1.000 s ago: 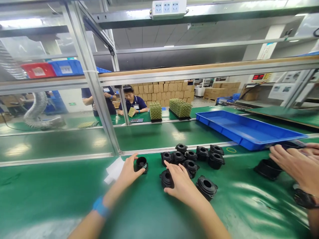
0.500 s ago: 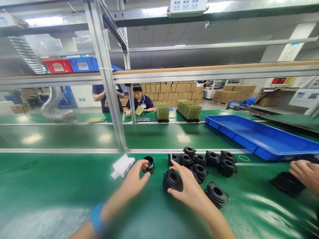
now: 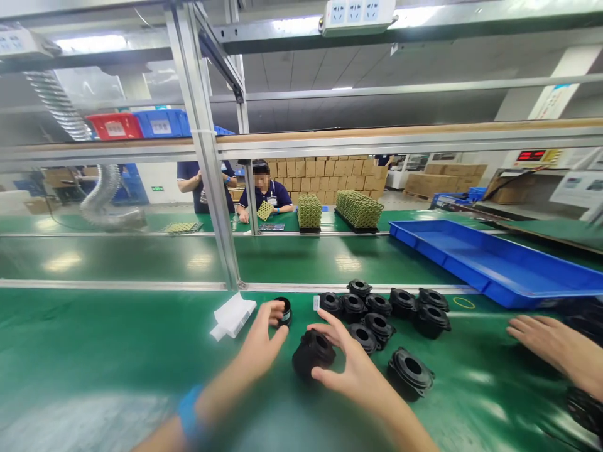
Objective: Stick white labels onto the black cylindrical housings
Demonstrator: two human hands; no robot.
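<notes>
My right hand (image 3: pixel 351 358) has its thumb and fingers around a tilted black round plastic housing (image 3: pixel 311 356) with a hole in its top. A small white label (image 3: pixel 316 303) shows at the tip of its index finger. My left hand (image 3: pixel 264 333), a blue band on its wrist, is open, thumb apart from the curved fingers. Just behind those fingers stands a black cylindrical part (image 3: pixel 284 311) with a pale label; whether they touch it I cannot tell. White paper sheets (image 3: pixel 233 316) lie left of that hand.
Several black housings (image 3: pixel 378 324) cluster right of my hands, with a single housing (image 3: pixel 409 373) nearer me. A blue tray (image 3: pixel 471 251) and a yellow ring (image 3: pixel 464 303) lie beyond. Another person's hand (image 3: pixel 551 342) reaches in at right. A metal post (image 3: pixel 202 144) rises behind the paper.
The housing at my right hand has moved left and toward me and tilted. The label moved left with the index finger. The other person's hand at right has moved left and flattened.
</notes>
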